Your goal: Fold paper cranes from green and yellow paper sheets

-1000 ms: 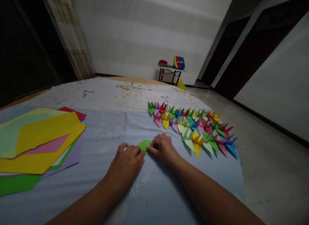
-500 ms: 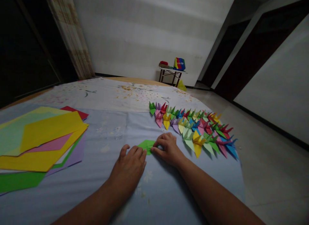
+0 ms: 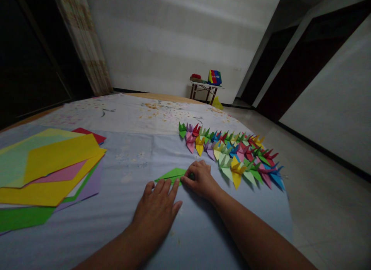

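Green paper (image 3: pixel 171 174): thin, matte, folded flat into pointed wedge on soft blue cloth (image 3: pixel 116 208). Your left hand (image 3: pixel 158 208) open, fingertips at its near edge; your right hand (image 3: pixel 199 179) pinches its right end.

On my feed, the left forearm (image 3: pixel 116 246) is bare from the lower edge of the view up to the wrist, and the right forearm (image 3: pixel 252 235) is the same. The left hand (image 3: pixel 158 210) is uncovered, broad across the back. The right hand (image 3: pixel 201 181) is uncovered too, its knuckles showing. The dim light hides finer detail from me.
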`<state>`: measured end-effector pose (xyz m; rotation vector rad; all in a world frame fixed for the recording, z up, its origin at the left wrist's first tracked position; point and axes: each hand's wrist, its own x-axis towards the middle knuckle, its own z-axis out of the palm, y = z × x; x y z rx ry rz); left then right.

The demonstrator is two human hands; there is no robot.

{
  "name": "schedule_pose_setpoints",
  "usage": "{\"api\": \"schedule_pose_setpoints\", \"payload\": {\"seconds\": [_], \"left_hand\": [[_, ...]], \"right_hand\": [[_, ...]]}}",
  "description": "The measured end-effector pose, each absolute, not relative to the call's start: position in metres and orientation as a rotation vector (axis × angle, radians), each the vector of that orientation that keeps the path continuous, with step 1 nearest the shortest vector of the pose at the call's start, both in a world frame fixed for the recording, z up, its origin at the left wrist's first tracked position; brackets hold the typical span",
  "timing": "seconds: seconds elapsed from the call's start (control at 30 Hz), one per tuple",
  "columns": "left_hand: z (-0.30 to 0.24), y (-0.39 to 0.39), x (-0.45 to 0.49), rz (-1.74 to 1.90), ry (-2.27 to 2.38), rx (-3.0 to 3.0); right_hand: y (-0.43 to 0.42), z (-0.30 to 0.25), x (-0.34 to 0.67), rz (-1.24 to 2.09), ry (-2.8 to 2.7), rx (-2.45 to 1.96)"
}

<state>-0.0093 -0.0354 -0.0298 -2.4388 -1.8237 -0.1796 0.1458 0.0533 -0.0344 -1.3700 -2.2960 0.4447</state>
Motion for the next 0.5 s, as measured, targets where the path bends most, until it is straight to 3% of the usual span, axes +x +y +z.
{"api": "schedule_pose_setpoints", "payload": {"seconds": [0.5], "left_hand": [[-0.0245, -0.0340, -0.0117, -0.188, -1.823, -2.442]], "right_hand": [[0.0529, -0.0339, 0.1425, 0.428, -2.270, -1.411]]}}
